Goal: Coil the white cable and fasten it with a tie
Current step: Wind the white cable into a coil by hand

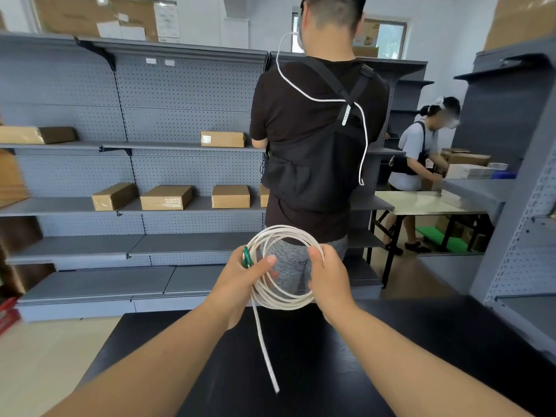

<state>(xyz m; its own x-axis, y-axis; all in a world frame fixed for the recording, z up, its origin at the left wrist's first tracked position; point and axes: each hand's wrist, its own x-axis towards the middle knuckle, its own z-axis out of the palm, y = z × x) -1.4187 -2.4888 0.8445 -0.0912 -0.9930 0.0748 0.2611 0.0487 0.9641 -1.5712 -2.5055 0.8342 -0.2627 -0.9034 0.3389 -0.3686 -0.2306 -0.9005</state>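
Fingers (264, 262) of the left hand (237, 281) are curling round the left side of the coil, thumb lying across the strands, and they are also pinching a small green strip (246, 257), which looks to me like the tie. The right hand (329, 278) is clamping the opposite side, thumb on top of the loops. Between the two hands the thin white round cable (282, 299) is sitting in several loose loops, held up in the air above the black bench (421, 356), not resting on it. One loose tail (264, 350) is hanging straight down from the bottom of the coil towards the bench top. By the look of it, this cable is light and springy: the loops are spreading rather than lying flat, so they are likely to fan open if either grip slackens. The best hold, I'd say, is right where the strands bunch together, squeezing them into one bundle before the tie goes round. Beyond the coil, a person in a black shirt (316, 130) is standing at grey pegboard shelving (180, 121) carrying brown cardboard boxes (166, 197).
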